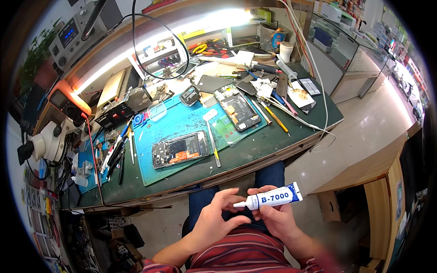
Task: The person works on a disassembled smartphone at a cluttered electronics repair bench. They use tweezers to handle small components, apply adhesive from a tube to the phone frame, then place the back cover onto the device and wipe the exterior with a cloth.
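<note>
Below the bench edge, over the person's lap at about six o'clock in the view, the right hand (278, 217) is wrapped around the lower body of a white glue tube (273, 198) with a blue rear end. The tube lies nearly level, its blue end pointing toward three o'clock and its white nozzle toward nine o'clock, sticking out past the right fingers. The left hand (214, 220) comes in from seven o'clock; its thumb and fingertips pinch at the nozzle tip, the rest of the fingers loosely curled. Up at twelve o'clock from the hands, on the blue work mat (182, 125), lies an opened phone (180, 149) with its insides showing, and a second opened phone (237, 107) lies farther toward one o'clock.
</note>
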Demonstrator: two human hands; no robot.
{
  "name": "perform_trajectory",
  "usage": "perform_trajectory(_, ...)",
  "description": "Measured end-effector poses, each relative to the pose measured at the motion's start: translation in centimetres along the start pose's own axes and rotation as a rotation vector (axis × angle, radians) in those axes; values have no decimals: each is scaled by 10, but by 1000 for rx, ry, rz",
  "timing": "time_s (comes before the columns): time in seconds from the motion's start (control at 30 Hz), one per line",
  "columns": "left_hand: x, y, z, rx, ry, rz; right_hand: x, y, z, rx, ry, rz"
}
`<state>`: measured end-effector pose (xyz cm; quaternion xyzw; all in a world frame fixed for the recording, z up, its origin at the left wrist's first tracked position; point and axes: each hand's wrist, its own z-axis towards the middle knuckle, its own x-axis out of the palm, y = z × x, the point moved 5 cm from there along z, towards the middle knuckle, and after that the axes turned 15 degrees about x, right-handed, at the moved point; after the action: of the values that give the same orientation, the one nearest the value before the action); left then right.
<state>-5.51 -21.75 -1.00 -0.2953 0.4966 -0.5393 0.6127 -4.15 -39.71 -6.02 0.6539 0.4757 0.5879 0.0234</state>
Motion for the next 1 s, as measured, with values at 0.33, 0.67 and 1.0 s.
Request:
perform_trajectory(0.33,0,15,-7,-381,68,-384,-6,0,-8,-81,26,-228)
perform_trajectory(0.67,-4,24,-6,-336,291,-431,9,10,-8,-199,147,-388)
perform_trajectory(1.0,4,21,-11,-499,363,-793,14,18,-6,-313,186,-574)
